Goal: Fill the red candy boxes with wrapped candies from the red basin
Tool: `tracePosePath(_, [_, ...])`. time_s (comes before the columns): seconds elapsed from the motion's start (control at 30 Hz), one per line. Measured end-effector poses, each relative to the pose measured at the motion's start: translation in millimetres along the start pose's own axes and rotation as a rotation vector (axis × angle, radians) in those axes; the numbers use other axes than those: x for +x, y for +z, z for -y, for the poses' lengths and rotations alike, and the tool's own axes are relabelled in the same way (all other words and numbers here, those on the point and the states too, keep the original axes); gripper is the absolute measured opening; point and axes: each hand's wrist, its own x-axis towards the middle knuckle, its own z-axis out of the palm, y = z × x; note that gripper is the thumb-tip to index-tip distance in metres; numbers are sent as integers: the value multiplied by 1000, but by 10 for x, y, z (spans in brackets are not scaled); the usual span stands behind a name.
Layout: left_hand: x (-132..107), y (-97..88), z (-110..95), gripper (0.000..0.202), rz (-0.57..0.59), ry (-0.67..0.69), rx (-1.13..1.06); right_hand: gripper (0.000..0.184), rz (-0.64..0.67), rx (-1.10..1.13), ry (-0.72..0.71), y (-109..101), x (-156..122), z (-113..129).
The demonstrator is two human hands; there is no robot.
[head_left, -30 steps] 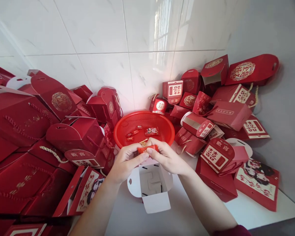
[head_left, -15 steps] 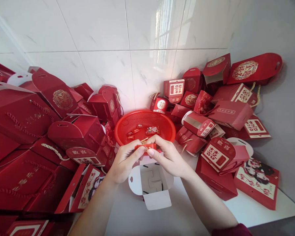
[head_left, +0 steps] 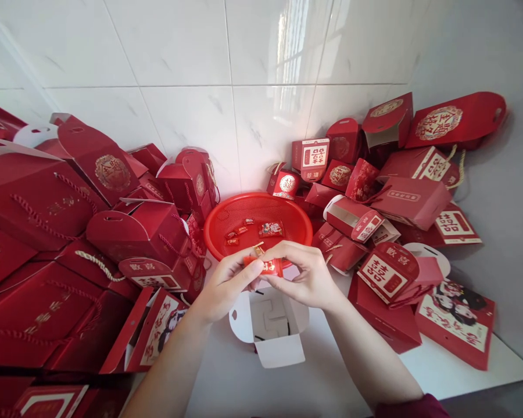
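Between both hands is a small red wrapped candy [head_left: 270, 267] with gold lettering, held above an open box. My left hand [head_left: 229, 283] grips its left end, thumb on top. My right hand [head_left: 307, 276] pinches its right side between thumb and fingers. A bit of gold wrapper [head_left: 258, 248] shows just behind the fingers. Below stands the open gift box [head_left: 281, 353], its white flaps spread and its pale inside partly hidden by my hands. Just beyond sits a red plastic basket [head_left: 215, 223] with several small wrapped sweets [head_left: 242, 230] and a larger printed packet [head_left: 271, 229] in it.
Red gift boxes with rope handles [head_left: 47, 203] are piled high on the left. More red boxes [head_left: 412, 200] are heaped on the right, along the grey wall. A white tiled wall [head_left: 183, 52] closes off the back. The white tabletop [head_left: 226, 377] shows beneath my forearms.
My right fingers have shifted their hold, and the candy is turned so more of its gold-lettered face shows. The view has moved slightly; the box and basket stay in place.
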Motion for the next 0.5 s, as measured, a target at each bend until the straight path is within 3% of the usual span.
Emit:
tracePosePath(0.27, [4,22,5,35,66,2,-16,11,16,-22,-6,13,-17,-11])
tracePosePath(0.4, [10,6,17,36,14,-35,95,7,73,-57,11,-61,9,-27])
tracePosePath(0.5, [-18,-55,-54,34,-51,-57,222,5,-6,-140,11,-185,12,9])
